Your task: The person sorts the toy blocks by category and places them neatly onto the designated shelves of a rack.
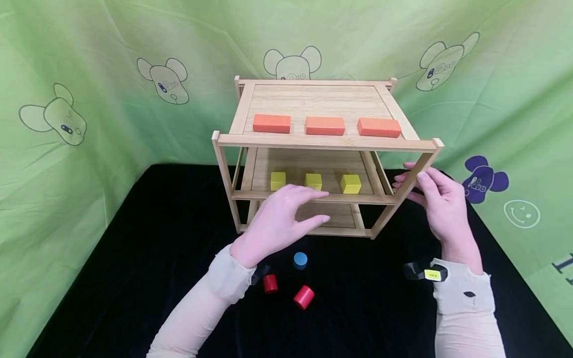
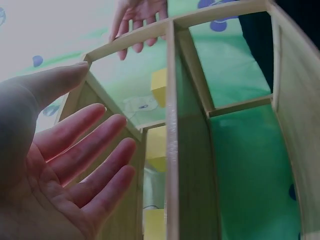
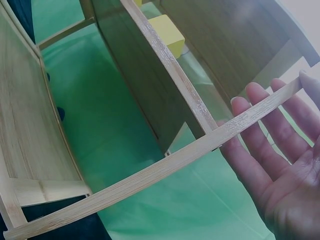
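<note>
Orange blocks (image 1: 324,126); yellow cubes (image 1: 350,184); red cylinders (image 1: 304,297); blue cylinder (image 1: 300,260); pale, grained rack (image 1: 313,99); green, cartoon-printed backdrop (image 1: 215,30).

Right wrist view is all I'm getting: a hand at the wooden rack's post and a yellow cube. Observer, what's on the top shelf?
Observer: Three orange blocks in a row near the front edge of the top shelf.
Operator: And the left hand?
Observer: It's in front of the rack, holding nothing.
Operator: Anything loose on the black cloth?
Observer: Two red cylinders and a blue cylinder, in front of the rack.
</note>
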Motion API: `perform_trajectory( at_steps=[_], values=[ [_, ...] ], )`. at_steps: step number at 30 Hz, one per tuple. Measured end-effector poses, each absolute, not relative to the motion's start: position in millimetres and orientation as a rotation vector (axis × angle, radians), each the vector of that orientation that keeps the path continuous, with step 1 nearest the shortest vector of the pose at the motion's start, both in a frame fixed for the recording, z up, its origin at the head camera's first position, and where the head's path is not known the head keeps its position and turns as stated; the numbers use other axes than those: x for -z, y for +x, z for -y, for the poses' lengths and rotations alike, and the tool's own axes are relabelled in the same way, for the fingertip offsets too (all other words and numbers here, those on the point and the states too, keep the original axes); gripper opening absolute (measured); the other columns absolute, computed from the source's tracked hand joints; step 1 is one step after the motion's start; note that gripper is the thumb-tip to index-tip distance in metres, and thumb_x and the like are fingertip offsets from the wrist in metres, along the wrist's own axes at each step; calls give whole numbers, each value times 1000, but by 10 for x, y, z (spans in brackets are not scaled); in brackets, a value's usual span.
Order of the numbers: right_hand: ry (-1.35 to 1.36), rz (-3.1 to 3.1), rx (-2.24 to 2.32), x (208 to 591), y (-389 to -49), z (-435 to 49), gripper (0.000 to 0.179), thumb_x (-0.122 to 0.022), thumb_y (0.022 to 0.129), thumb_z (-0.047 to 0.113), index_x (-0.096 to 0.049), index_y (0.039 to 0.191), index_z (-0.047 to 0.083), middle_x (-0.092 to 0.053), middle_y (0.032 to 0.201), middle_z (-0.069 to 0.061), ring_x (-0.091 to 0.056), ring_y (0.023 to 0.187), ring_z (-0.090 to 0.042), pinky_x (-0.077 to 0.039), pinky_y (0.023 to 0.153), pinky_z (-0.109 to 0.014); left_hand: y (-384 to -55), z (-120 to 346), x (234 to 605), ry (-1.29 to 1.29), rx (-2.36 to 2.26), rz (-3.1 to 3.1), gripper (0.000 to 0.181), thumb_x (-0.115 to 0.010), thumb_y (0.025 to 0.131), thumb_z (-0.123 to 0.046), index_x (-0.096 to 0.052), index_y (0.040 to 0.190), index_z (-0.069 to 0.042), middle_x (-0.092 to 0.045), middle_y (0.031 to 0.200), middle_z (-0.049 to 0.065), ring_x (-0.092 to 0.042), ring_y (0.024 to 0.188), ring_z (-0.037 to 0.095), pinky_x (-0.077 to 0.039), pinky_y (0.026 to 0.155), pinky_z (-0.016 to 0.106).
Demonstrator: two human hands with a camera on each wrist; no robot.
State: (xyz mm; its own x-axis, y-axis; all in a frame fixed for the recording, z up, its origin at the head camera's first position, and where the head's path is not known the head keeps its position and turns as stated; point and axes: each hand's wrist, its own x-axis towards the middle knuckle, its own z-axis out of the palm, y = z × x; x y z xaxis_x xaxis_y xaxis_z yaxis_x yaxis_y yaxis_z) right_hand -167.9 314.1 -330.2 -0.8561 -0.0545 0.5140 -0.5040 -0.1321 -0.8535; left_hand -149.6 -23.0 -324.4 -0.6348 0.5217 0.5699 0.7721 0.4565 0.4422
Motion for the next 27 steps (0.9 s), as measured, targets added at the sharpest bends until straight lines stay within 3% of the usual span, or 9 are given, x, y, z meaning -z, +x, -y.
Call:
perform_trajectory(
  at_steps=[16, 27],
  values=[
    [609, 1863, -2041, 3302, -1677, -3154, 33, -48, 108, 6, -56, 131, -17, -73, 102, -16, -72, 99, -25, -58, 84, -29, -1424, 581, 3403, -964, 1083, 2108, 42, -81, 90, -25, -71, 127, -9, -70, 124, 1, -61, 116, 17, -48, 101, 30],
    [604, 1867, -2040, 3306, -1682, -3154, 34, -49, 108, 6, -56, 131, -17, -73, 102, -16, -72, 99, -26, -59, 84, -29, -1508, 893, 3187, -766, 1143, 1682, 36, -81, 88, -18, -74, 118, 0, -72, 118, 8, -65, 111, 28, -51, 95, 43]
  ],
)
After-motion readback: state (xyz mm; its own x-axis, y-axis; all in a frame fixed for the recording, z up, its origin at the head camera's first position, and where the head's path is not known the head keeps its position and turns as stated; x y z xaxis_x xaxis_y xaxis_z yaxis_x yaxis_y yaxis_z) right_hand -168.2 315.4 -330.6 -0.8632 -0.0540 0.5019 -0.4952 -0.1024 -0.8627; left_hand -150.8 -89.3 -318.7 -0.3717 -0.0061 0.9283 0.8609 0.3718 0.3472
